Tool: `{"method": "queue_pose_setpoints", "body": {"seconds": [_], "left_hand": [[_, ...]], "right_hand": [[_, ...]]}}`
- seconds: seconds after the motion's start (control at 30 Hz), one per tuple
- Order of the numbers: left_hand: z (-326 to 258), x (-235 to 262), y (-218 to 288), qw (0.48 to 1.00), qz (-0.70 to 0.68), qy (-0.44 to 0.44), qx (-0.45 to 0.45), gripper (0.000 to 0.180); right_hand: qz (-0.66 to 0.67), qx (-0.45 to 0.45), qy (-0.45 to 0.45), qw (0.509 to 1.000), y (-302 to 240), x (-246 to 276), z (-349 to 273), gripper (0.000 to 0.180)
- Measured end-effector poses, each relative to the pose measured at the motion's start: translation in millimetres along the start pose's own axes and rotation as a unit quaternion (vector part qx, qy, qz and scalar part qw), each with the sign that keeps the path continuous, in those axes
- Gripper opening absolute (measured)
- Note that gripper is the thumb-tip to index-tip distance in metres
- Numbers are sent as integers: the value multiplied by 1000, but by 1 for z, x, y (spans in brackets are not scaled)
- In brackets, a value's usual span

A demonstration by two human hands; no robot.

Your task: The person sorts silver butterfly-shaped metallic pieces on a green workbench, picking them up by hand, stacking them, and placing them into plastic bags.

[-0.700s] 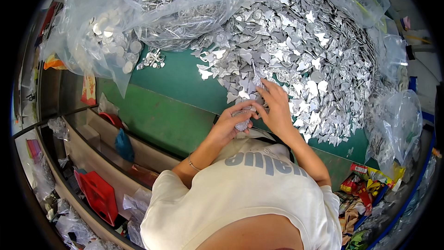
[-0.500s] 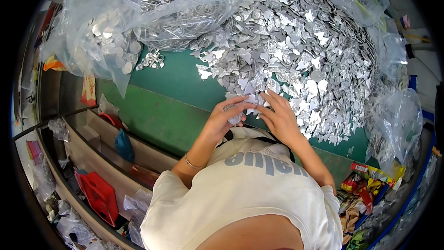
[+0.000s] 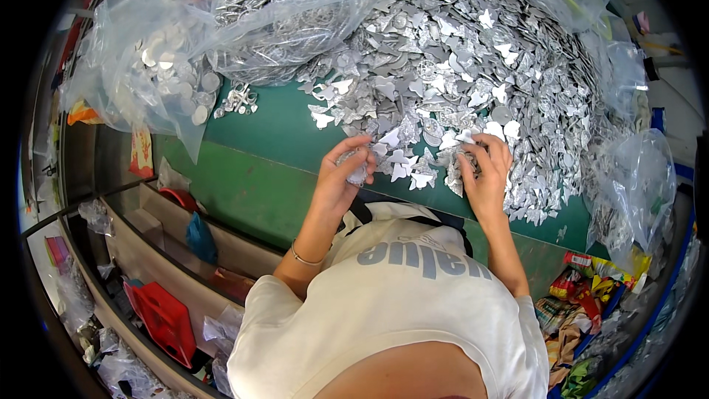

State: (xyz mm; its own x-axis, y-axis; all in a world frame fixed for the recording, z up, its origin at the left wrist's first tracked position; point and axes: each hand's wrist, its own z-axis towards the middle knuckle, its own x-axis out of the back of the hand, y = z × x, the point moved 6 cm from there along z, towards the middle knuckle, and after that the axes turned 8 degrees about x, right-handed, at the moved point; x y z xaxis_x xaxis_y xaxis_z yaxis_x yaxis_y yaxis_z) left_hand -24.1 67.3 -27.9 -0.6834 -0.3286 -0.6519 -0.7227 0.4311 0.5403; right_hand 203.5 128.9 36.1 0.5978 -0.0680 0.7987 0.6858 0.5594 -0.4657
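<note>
Cupped near the table's front edge, my left hand [image 3: 343, 174] has its fingers curled round silver metal pieces [image 3: 357, 175]. They look flat and rounded, possibly a small stack; the palm and fingers hide part of them. Farther right, my right hand [image 3: 487, 171] reaches into the front of a wide heap of flat silver metal pieces [image 3: 443, 74]. Its fingers and thumb are bent around silver pieces [image 3: 464, 149] there. Many pieces in the heap look butterfly-shaped, others round or patterned. Between my hands, several butterfly-shaped pieces [image 3: 400, 164] lie loose on the green tabletop [image 3: 258, 122].
A clear plastic bag [image 3: 288, 37] of silver pieces lies at the back, beside another holding round discs [image 3: 173, 66]. Small silver parts [image 3: 238, 99] sit nearby. Plastic bags [image 3: 631, 185] edge the right side. Lower left are an open drawer [image 3: 170, 240] and a red plastic object [image 3: 161, 318].
My hands, close together before, have moved apart. The left shifted slightly left with the silver pieces in it; the right moved right onto the heap. Loose pieces now show between them.
</note>
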Motion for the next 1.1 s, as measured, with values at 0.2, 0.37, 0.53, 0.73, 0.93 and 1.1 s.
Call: {"method": "queue_pose_setpoints", "body": {"seconds": [0.2,0.37,0.53,0.73,0.93,1.1], "left_hand": [[-5,-20,-25,995,-37,-47,80,16],[-6,-23,-34,993,-3,-52,107,17],[-4,-23,-36,992,27,-56,111,15],[1,-40,-48,986,38,-72,144,16],[12,-90,-66,972,4,-89,219,31],[21,-104,-70,965,-81,-68,239,41]], "right_hand": [[23,-4,3,1000,-15,-20,20,23],[-12,54,-57,997,-22,-37,25,38],[82,79,-93,989,-29,-36,0,33],[-142,-64,86,984,53,26,25,25],[-114,-21,91,989,41,28,20,19],[75,95,-8,993,-9,29,1,20]]}}
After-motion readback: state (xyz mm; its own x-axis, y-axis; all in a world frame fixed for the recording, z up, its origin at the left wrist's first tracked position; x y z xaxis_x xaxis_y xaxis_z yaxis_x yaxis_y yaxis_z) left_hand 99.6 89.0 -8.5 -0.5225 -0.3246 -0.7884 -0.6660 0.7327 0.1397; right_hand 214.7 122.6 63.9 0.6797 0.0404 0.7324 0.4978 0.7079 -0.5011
